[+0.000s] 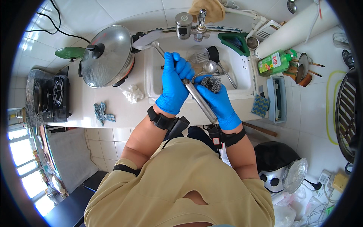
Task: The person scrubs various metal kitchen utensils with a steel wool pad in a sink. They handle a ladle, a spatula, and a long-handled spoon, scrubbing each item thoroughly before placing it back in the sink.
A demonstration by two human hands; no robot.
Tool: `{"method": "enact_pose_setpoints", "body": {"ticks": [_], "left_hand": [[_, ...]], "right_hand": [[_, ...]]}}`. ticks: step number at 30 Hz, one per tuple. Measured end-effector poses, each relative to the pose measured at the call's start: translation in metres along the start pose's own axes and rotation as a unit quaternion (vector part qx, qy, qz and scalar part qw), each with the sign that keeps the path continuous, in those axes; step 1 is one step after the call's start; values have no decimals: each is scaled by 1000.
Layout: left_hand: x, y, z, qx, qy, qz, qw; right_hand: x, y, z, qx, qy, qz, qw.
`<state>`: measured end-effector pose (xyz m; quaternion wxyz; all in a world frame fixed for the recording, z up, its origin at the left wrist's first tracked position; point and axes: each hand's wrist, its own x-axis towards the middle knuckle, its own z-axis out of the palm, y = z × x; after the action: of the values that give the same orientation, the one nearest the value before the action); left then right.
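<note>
Both of my hands wear blue gloves above the front of the white sink point(154, 82). My left hand point(175, 82) grips the handle of a metal turner point(202, 105), whose broad blade points up and left over the sink's back left corner; the handle's end slants down towards my right wrist. My right hand point(218, 102) holds a steel wool scourer point(211, 84) by its fingers, close beside the handle. Whether the scourer touches the handle cannot be told. In the basin lie a ladle point(210, 67), a slotted turner point(200, 56) and a black utensil point(213, 54).
A lidded electric pan point(106, 56) stands left of the sink, with a crumpled white cloth point(133, 94) and a patterned rag point(103, 113) nearby. The faucet point(200, 31) rises behind. Right are a green soap bottle point(273, 63), a sponge cloth point(260, 106) and a blue-grey container point(277, 99).
</note>
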<state>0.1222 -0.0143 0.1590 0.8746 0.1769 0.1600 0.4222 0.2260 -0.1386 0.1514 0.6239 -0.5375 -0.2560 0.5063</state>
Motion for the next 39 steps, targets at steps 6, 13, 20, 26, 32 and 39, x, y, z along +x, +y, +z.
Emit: {"method": "enact_pose_setpoints", "body": {"ticks": [6, 13, 20, 26, 32, 39], "left_hand": [[21, 21, -2, 5, -36, 42, 998], [31, 27, -15, 22, -12, 66, 998], [2, -8, 1, 140, 112, 32, 983], [3, -13, -22, 86, 116, -1, 989], [18, -10, -28, 101, 165, 45, 980], [30, -11, -25, 88, 175, 53, 979]], "right_hand": [[-9, -15, -22, 91, -21, 32, 995], [-18, -16, -20, 14, -81, 83, 993], [-6, -3, 0, -64, -40, 18, 997], [-3, 1, -24, -197, 12, -31, 980], [-9, 4, -34, -308, 43, -70, 948], [-10, -7, 2, -441, 141, -269, 845]]}}
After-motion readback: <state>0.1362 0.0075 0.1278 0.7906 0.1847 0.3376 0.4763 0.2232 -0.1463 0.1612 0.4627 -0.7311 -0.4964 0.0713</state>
